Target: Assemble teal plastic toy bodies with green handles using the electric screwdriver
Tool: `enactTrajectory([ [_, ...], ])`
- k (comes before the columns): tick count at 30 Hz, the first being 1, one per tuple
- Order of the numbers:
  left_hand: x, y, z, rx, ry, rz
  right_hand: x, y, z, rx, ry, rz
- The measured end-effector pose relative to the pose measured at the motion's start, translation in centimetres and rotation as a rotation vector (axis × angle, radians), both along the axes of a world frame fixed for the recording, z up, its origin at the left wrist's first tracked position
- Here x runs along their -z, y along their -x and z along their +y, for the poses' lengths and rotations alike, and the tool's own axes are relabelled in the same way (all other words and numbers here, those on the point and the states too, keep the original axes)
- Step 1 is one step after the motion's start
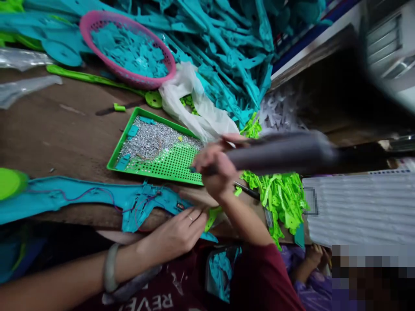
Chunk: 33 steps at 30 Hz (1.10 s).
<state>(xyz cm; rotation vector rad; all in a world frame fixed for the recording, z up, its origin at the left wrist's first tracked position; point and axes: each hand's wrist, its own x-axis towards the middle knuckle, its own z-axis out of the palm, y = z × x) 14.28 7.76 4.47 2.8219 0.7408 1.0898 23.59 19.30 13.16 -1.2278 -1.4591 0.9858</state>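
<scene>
My right hand is closed around a dark grey electric screwdriver, which is smeared by motion and points left over the right end of the green tray. A small turquoise bit shows at the fingertips. My left hand, with a ring, lies over the right part of a long turquoise plastic shell, its fingers pressed together on it. Thin purplish wires run along the shell. Just beyond those fingers is a lime-green plastic piece, partly hidden. Small silvery screws fill much of the perforated green tray.
A pink basket of turquoise pieces stands behind the tray, beside a white plastic bag. Turquoise parts are heaped behind; lime-green parts lie at right. Another person's hand and purple sleeve are at lower right.
</scene>
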Motion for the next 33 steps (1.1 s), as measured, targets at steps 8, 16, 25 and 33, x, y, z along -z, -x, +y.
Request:
enactTrajectory([
  [8, 0.4, 0.1, 0.2, -0.009, -0.011, -0.087, 5.2, 4.6, 4.2, -0.167, -0.101, 0.346],
  [16, 0.2, 0.0, 0.3, -0.016, 0.019, -0.093, 5.7, 5.3, 4.4, -0.148, -0.067, 0.268],
  [25, 0.3, 1.1, -0.8, 0.010, 0.142, -0.095, -3.4, -2.0, -3.6, 0.179, -0.259, 0.138],
  [33, 1.7, 1.2, -1.7, 0.082, 0.148, -0.085, 0.3, -8.2, -10.8, 0.372, -0.373, 0.135],
])
